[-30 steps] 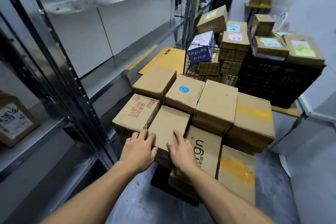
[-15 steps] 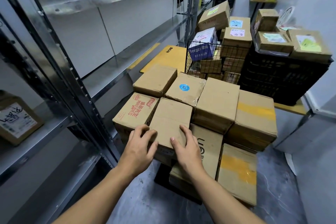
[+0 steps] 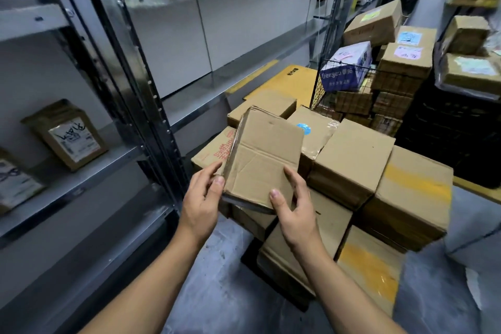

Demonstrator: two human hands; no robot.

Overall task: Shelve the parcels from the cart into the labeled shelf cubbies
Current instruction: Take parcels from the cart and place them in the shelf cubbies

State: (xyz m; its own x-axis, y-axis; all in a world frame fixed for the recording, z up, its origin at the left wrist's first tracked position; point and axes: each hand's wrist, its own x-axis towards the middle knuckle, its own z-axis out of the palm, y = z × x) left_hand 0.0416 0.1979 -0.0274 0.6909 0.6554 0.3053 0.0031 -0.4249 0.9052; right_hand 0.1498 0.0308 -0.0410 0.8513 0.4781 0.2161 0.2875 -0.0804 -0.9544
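A small plain cardboard parcel is lifted and tilted up above the stack of parcels on the cart. My left hand grips its left near edge, thumb on the corner. My right hand holds its near right corner, thumb on top and fingers along the side. Below it lies a parcel with red print. The metal shelf stands to the left, with labelled parcels leaning on its middle level.
A wire basket of parcels and a black crate with more boxes stand behind the cart. A yellow flat board lies by the shelf. Shelf uprights rise close on the left; grey floor lies between me and the cart.
Both hands closed on the small plain parcel and lifted it off the stack, tilting its far end upward. The view moved closer and turned left toward the shelf.
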